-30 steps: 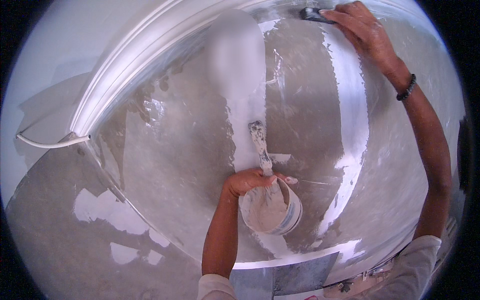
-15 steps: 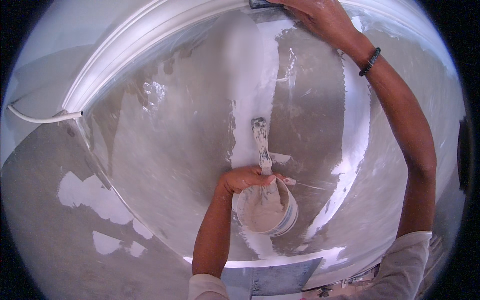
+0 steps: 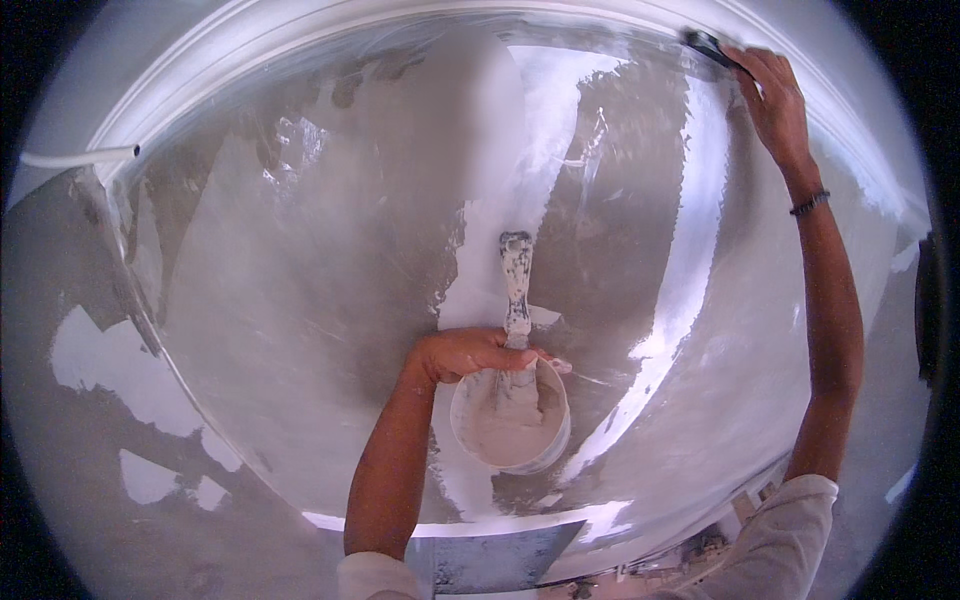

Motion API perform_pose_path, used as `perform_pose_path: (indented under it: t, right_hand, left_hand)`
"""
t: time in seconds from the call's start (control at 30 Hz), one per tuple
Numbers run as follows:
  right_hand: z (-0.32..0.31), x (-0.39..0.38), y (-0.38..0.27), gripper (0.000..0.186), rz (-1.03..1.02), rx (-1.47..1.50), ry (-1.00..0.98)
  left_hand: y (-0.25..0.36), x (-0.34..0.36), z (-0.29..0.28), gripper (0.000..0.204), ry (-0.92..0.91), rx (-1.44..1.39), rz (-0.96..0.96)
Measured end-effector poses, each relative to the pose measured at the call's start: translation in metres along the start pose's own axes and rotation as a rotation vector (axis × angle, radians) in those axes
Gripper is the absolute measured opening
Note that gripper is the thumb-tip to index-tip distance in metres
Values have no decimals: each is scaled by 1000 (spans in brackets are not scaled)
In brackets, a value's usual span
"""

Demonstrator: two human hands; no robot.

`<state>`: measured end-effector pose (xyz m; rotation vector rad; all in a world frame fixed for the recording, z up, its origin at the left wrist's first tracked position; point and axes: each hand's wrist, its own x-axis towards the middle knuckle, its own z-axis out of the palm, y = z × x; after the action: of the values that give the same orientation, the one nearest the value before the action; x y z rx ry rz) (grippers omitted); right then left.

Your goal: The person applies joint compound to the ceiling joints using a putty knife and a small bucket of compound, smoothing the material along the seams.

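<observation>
My left hand (image 3: 480, 350) grips the rim of a white tub (image 3: 510, 430) of pale, creamy paste, with its thumb across a paste-caked spatula (image 3: 515, 290) that stands in the tub with its handle up. High at the right, my right hand (image 3: 775, 100) is closed on a dark, narrow tool (image 3: 705, 45) held at the top of the grey wall (image 3: 620, 200), just under a white cornice (image 3: 300, 30). Pale, uneven bands of coating (image 3: 690, 230) run vertically on that wall. The working edge of the dark tool is too small to make out.
A white pipe (image 3: 80, 157) sticks out at the upper left beside the wall's corner. The adjoining left wall (image 3: 80, 450) has pale patches. A grey board (image 3: 490, 560) and small indistinct items (image 3: 700, 550) appear along the bottom edge.
My right hand moved left along the top of the wall, then back rightward with the dark tool. The view has shifted. My left hand still holds the tub, now further left in the picture.
</observation>
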<state>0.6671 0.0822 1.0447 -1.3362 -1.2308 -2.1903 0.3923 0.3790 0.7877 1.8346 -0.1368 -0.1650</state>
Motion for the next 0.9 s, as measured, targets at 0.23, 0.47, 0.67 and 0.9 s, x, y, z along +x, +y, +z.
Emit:
perform_pose_path:
  t: [0.23,0.47,0.67,0.9]
  right_hand:
    - [-1,32,-58,43,-131,168,83]
    - [9,95,-134,21,-180,179,127]
    - [13,25,-26,42,-32,-50,25]
    - [-12,0,-33,38,62,108,66]
  left_hand:
    - [14,-8,6,52,-13,54,-14]
    - [7,-12,1,48,-19,18,12]
    - [1,-2,0,48,-42,48,23]
    - [11,-10,3,50,-34,61,-16]
